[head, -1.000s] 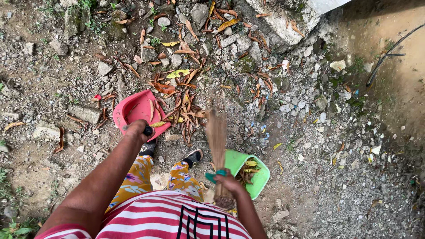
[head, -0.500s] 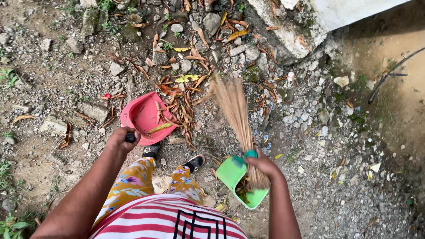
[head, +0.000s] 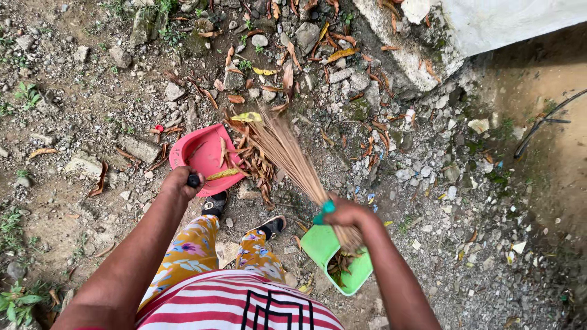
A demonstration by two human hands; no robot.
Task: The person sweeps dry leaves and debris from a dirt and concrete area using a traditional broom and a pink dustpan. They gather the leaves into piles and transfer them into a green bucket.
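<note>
The stick broom [head: 287, 156], a bundle of thin tan bristles bound at the grip with a teal band, slants from the right hand [head: 345, 214] up and to the left, its splayed tip resting on a heap of dry brown leaves [head: 257, 162] at the mouth of the red dustpan [head: 199, 156]. The right hand is closed firmly around the bound end of the broom, the stub of the bundle sticking out behind it over the green container [head: 324, 250]. The left hand [head: 180, 182] is clenched on the dark handle of the red dustpan, which lies flat on the gravel just ahead of it, its open side turned toward the broom. The two hands are well apart, the dustpan and the leaf heap lying between them and a little ahead. Inside the red dustpan sit a yellowish leaf and a few brown ones near its right edge, while most of the heap is still on the ground beside it. The green container rests on the ground just below the right hand and holds a small clump of brown leaves. Two feet in dark sandals [head: 272, 227] stand between the dustpan and the green container, on stony ground [head: 428, 183] strewn with more fallen leaves.
</note>
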